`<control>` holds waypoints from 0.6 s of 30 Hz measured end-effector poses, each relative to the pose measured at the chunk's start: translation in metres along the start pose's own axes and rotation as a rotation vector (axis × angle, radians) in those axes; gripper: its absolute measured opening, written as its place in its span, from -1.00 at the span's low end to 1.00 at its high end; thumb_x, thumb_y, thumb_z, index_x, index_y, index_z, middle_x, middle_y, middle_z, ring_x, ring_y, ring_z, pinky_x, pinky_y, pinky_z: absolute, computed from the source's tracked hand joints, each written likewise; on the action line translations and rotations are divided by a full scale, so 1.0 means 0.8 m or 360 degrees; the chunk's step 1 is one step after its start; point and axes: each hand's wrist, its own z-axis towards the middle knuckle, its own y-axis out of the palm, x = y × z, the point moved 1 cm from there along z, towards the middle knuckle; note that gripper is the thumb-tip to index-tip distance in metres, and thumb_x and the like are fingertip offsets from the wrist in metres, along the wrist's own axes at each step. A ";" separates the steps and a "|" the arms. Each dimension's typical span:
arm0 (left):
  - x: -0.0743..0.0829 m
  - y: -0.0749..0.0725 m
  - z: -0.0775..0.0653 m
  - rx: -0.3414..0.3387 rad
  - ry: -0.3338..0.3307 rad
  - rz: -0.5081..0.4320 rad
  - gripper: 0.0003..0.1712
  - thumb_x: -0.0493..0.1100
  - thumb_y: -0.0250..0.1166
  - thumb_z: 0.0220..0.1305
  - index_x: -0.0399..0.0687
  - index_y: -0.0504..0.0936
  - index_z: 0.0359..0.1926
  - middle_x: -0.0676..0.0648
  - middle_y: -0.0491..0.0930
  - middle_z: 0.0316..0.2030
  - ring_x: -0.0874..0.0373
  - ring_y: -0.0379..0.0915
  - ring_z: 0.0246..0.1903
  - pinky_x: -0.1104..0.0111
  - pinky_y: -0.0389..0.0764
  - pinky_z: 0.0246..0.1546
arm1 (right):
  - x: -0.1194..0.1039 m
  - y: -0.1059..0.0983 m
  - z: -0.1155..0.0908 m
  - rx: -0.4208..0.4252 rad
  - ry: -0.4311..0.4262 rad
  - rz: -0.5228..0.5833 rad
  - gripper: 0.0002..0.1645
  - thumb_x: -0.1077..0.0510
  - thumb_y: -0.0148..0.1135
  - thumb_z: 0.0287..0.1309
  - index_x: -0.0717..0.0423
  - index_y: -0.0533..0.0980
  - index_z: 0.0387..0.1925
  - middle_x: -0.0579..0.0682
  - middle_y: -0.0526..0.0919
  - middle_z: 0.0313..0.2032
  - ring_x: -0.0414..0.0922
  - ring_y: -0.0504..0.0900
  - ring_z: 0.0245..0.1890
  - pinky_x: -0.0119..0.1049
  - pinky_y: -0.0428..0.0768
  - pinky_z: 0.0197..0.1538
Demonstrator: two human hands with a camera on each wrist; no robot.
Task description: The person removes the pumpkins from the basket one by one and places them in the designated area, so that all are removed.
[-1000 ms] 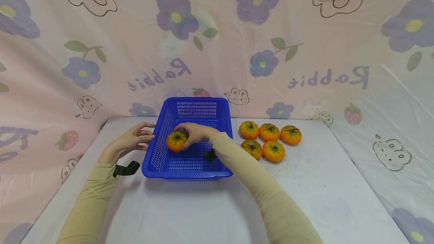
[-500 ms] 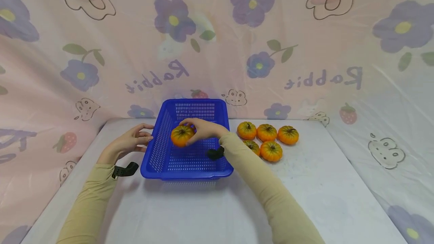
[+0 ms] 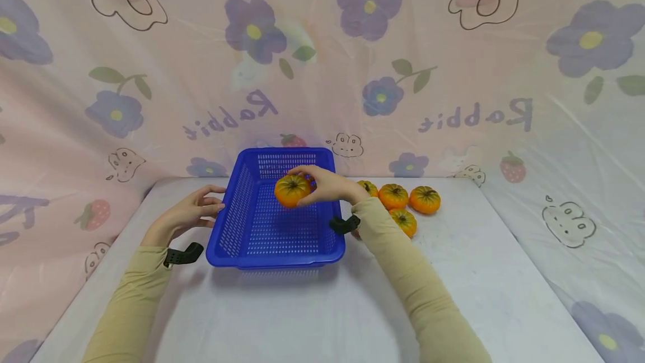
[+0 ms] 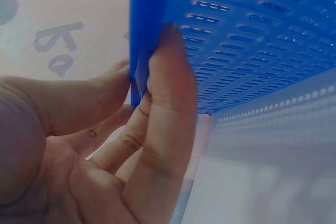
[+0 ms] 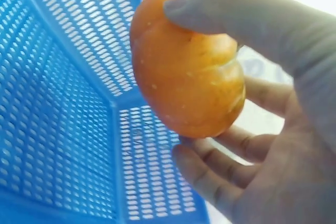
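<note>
In the head view a blue plastic basket (image 3: 282,263) with slotted walls stands on the white table. My left hand (image 3: 187,214) is at its left side; the left wrist view shows thumb and fingers (image 4: 170,77) on either side of the rim, pinching it. My right hand (image 3: 327,185) holds a small orange pumpkin (image 3: 291,190) with green-tinged ribs above the basket, towards its right side. Thumb and fingers grip the pumpkin (image 5: 184,72) from opposite sides in the right wrist view, with the basket wall (image 5: 152,166) behind it.
Right of the basket, several similar pumpkins (image 3: 425,200) sit close together on the table (image 3: 478,273); my right forearm (image 3: 408,273) partly hides some. A patterned cloth (image 3: 322,71) hangs behind the table.
My right hand has lifted the pumpkin from low in the basket and carried it to the right. The left hand stays at the basket's left rim. The head view has shifted slightly.
</note>
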 end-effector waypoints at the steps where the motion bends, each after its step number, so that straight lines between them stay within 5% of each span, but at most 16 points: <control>1: 0.000 0.000 0.000 -0.0001 0.0001 -0.0003 -0.33 -0.18 0.11 0.43 -0.25 0.00 0.39 -0.26 0.48 -0.11 0.04 0.55 -0.23 0.17 0.64 -0.18 | 0.001 -0.004 -0.005 0.0014 0.0034 0.0028 -0.15 0.07 0.50 -0.04 -0.13 0.32 0.30 -0.04 0.35 0.18 -0.08 0.34 0.14 -0.17 0.44 0.18; 18: -0.004 -0.002 0.002 -0.0019 0.0031 0.0011 -0.32 -0.19 0.12 0.42 -0.26 -0.01 0.39 -0.26 0.47 -0.10 0.03 0.55 -0.23 0.15 0.64 -0.17 | 0.033 -0.056 -0.110 0.0267 0.0128 0.0080 -0.09 0.05 0.46 0.00 -0.13 0.23 0.37 -0.03 0.30 0.22 0.02 0.30 0.19 -0.04 0.38 0.21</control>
